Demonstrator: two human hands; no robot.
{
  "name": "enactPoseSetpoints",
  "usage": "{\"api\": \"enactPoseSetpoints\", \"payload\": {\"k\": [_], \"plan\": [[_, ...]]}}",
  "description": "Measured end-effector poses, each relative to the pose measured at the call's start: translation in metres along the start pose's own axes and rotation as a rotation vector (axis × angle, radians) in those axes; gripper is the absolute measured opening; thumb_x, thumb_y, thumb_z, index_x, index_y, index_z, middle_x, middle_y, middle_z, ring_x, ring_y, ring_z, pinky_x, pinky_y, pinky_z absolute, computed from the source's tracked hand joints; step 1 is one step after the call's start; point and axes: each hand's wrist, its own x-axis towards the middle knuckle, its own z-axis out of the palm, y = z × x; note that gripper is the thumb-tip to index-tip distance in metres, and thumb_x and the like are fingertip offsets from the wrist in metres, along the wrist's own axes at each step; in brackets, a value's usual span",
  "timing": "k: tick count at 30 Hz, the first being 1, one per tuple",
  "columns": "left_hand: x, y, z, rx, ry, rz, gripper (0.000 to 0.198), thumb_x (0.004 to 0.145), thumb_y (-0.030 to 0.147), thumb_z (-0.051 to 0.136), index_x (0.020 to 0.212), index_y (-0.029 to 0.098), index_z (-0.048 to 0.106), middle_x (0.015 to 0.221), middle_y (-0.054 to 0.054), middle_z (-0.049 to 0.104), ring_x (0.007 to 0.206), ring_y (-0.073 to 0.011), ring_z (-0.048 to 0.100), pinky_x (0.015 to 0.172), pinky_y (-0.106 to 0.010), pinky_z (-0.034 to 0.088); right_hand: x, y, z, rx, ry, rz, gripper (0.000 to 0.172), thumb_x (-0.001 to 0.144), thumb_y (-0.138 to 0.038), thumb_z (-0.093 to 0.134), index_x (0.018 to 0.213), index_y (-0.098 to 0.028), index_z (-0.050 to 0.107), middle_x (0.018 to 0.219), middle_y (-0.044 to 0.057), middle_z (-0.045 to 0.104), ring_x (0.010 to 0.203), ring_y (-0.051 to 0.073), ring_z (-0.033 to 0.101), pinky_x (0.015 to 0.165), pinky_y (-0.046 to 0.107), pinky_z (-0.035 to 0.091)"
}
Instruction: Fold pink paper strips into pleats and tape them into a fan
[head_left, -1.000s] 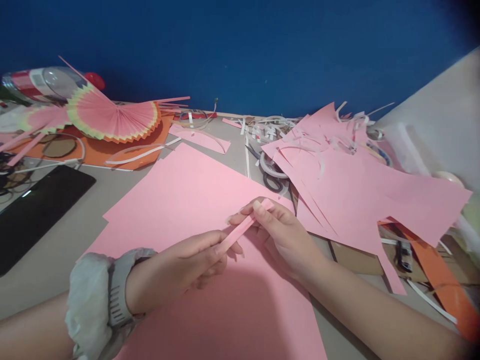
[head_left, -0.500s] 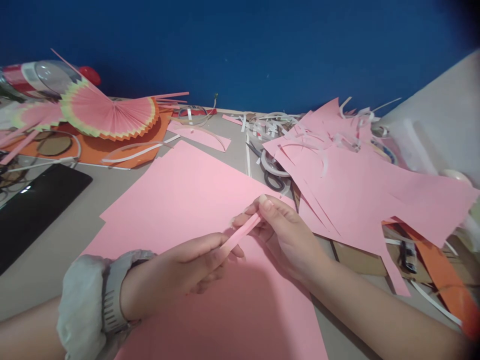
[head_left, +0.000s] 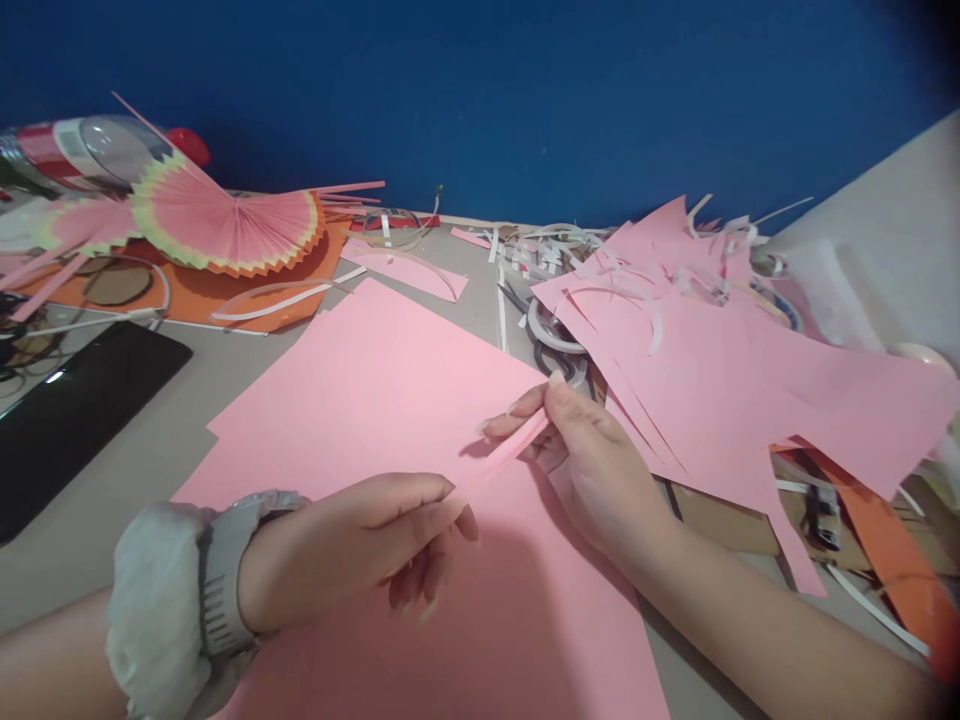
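A narrow folded strip of pink paper (head_left: 517,440) slants between my hands, above large pink paper sheets (head_left: 360,380). My right hand (head_left: 592,450) pinches its upper end between thumb and fingers. At the lower end, the thumb and forefinger of my left hand (head_left: 405,525) close on the strip's tip, which blurs into the pink behind it. The other left fingers curl loosely underneath. A grey scrunchie (head_left: 157,605) and a watch with a pale band (head_left: 225,580) are around my left wrist.
A dark phone (head_left: 90,420) lies at left. Behind it are a pleated pink paper fan (head_left: 232,225), orange paper (head_left: 292,310) and a plastic bottle (head_left: 112,150). Cut pink sheets (head_left: 720,380) cover the right side, beside scissors (head_left: 553,358) and scraps. A blue wall (head_left: 480,100) stands behind.
My right hand has moved slightly up and right with the strip. More of the strip's lower part shows between my hands, and my left fingers have loosened and spread a little.
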Motion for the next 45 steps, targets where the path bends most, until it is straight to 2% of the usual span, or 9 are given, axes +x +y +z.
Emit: {"api": "enactPoseSetpoints", "payload": {"k": [6, 9, 14, 19, 22, 25, 32, 36, 45], "plan": [[-0.003, -0.006, -0.004, -0.130, 0.044, -0.055, 0.031, 0.092, 0.045, 0.035, 0.100, 0.021, 0.054, 0.067, 0.005, 0.038, 0.058, -0.0087, 0.035, 0.053, -0.020, 0.031, 0.002, -0.004, -0.004, -0.111, 0.007, -0.098, 0.029, 0.093, -0.036, 0.042, 0.078, -0.020, 0.061, 0.075, 0.000, 0.074, 0.076, 0.017, 0.069, 0.079, 0.034, 0.052], [-0.002, -0.007, -0.005, -0.107, 0.050, -0.059, 0.033, 0.093, 0.045, 0.034, 0.090, 0.019, 0.054, 0.063, 0.006, 0.037, 0.053, -0.0075, 0.031, 0.050, -0.020, 0.029, 0.004, -0.003, -0.005, -0.128, 0.010, -0.110, 0.030, 0.094, -0.036, 0.041, 0.079, -0.020, 0.061, 0.076, 0.000, 0.074, 0.076, 0.016, 0.069, 0.078, 0.032, 0.053], [-0.002, -0.007, -0.005, -0.009, 0.043, -0.002, 0.033, 0.095, 0.040, 0.029, 0.084, 0.018, 0.051, 0.057, 0.006, 0.044, 0.047, -0.0070, 0.039, 0.049, -0.021, 0.034, 0.009, -0.002, -0.010, -0.117, 0.071, -0.157, 0.033, 0.095, -0.036, 0.039, 0.077, -0.019, 0.061, 0.072, 0.000, 0.073, 0.070, 0.015, 0.069, 0.071, 0.029, 0.054], [-0.003, -0.002, -0.005, -0.019, 0.010, 0.009, 0.031, 0.095, 0.040, 0.031, 0.097, 0.018, 0.053, 0.061, 0.005, 0.049, 0.045, -0.0060, 0.041, 0.049, -0.020, 0.038, 0.011, -0.003, -0.014, -0.092, 0.085, -0.175, 0.033, 0.095, -0.035, 0.039, 0.077, -0.020, 0.062, 0.070, 0.001, 0.072, 0.071, 0.014, 0.069, 0.070, 0.027, 0.054], [-0.004, -0.001, -0.006, -0.130, -0.070, 0.008, 0.028, 0.095, 0.036, 0.033, 0.108, 0.018, 0.051, 0.067, 0.002, 0.057, 0.046, -0.0064, 0.047, 0.049, -0.020, 0.044, 0.012, -0.002, -0.016, -0.103, 0.090, -0.174, 0.033, 0.094, -0.035, 0.039, 0.077, -0.020, 0.062, 0.070, 0.001, 0.072, 0.070, 0.013, 0.068, 0.070, 0.026, 0.053], [-0.006, -0.003, -0.010, -0.255, -0.175, 0.005, 0.024, 0.095, 0.026, 0.039, 0.115, 0.021, 0.051, 0.090, -0.005, 0.065, 0.064, -0.0088, 0.060, 0.062, -0.023, 0.050, 0.011, -0.001, -0.018, -0.146, 0.110, -0.190, 0.033, 0.094, -0.038, 0.040, 0.076, -0.021, 0.062, 0.068, 0.000, 0.072, 0.069, 0.012, 0.067, 0.072, 0.026, 0.053], [-0.003, -0.003, -0.018, -0.420, -0.350, 0.009, 0.031, 0.095, 0.020, 0.043, 0.125, 0.027, 0.049, 0.120, -0.011, 0.061, 0.084, -0.0126, 0.069, 0.070, -0.020, 0.050, 0.011, -0.002, -0.017, -0.171, 0.111, -0.172, 0.030, 0.091, -0.040, 0.046, 0.074, -0.021, 0.061, 0.062, -0.001, 0.068, 0.068, 0.014, 0.067, 0.071, 0.029, 0.055], [-0.001, 0.000, -0.017, -0.457, -0.305, 0.002, 0.028, 0.096, 0.022, 0.039, 0.119, 0.024, 0.054, 0.121, -0.010, 0.060, 0.090, -0.0142, 0.068, 0.077, -0.023, 0.050, 0.013, -0.004, -0.018, -0.143, 0.127, -0.175, 0.033, 0.092, -0.040, 0.043, 0.074, -0.020, 0.062, 0.060, -0.001, 0.067, 0.067, 0.014, 0.067, 0.069, 0.029, 0.056], [-0.002, -0.004, -0.015, -0.452, -0.239, 0.031, 0.035, 0.093, 0.043, 0.037, 0.110, 0.018, 0.055, 0.108, -0.013, 0.064, 0.076, -0.0173, 0.067, 0.072, -0.032, 0.051, 0.013, -0.001, -0.018, -0.126, 0.141, -0.195, 0.028, 0.091, -0.036, 0.046, 0.074, -0.020, 0.061, 0.060, -0.001, 0.067, 0.065, 0.015, 0.067, 0.066, 0.029, 0.056]]}}
